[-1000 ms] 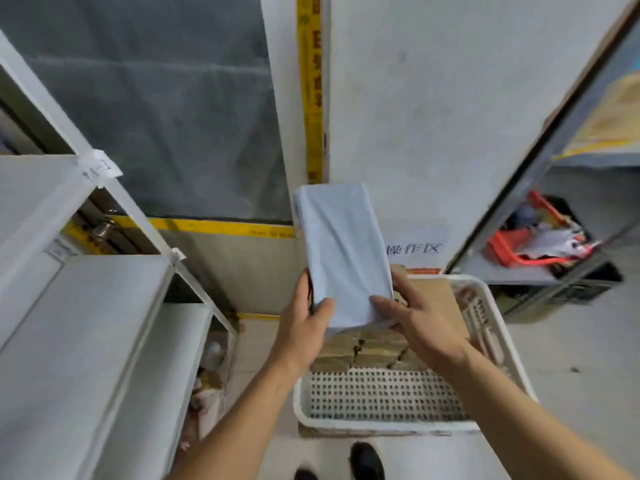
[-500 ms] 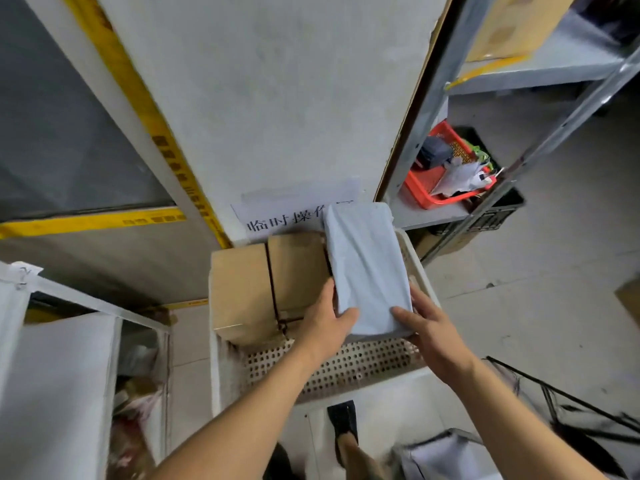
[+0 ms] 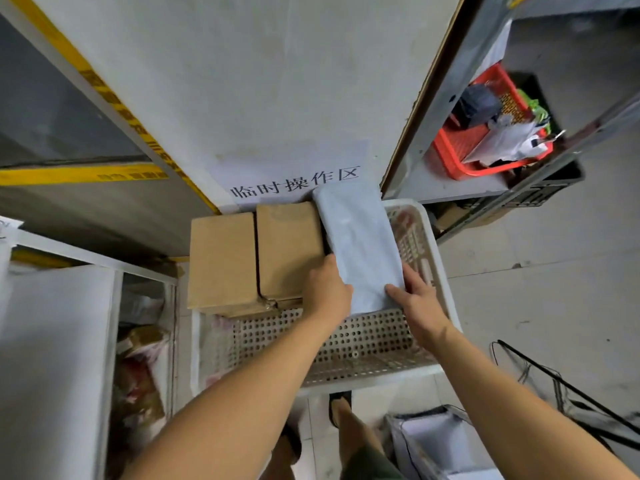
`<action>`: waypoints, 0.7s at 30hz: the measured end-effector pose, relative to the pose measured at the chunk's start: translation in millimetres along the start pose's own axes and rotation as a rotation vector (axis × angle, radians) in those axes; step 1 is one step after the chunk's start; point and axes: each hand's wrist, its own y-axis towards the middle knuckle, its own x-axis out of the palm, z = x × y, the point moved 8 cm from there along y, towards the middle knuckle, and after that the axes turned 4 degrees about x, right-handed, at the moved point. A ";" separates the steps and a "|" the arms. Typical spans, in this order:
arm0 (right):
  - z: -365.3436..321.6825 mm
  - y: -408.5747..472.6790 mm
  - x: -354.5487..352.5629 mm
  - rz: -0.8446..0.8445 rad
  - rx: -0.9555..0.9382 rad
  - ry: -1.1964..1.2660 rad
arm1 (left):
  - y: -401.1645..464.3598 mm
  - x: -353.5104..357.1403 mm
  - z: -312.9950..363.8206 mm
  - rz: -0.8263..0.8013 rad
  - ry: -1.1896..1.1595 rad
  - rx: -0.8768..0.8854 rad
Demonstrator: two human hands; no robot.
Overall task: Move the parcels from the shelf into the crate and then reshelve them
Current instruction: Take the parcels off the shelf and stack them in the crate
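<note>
A pale grey wrapped parcel (image 3: 356, 244) lies lengthwise in the right part of the white perforated crate (image 3: 346, 348), beside two brown cardboard boxes (image 3: 256, 258) that fill the crate's left and middle. My left hand (image 3: 325, 292) grips the parcel's near left corner, thumb on top. My right hand (image 3: 415, 303) holds its near right corner with fingers curled at the edge. The white shelf (image 3: 52, 341) stands at the left.
A metal rack at the right carries a red basket (image 3: 485, 143) full of odds and ends. A black wire frame (image 3: 571, 393) and a grey bag (image 3: 433, 441) lie on the floor at the lower right. A wall with a paper sign stands behind the crate.
The parcel has come down from chest height into the crate's right side, next to the cardboard boxes. Both hands stayed on its near end, and my view swung from the shelf toward the crate.
</note>
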 end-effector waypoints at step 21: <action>-110.4 -86.2 96.4 0.018 -0.390 -0.707 | -86.7 -147.5 -39.1 0.117 -0.222 0.148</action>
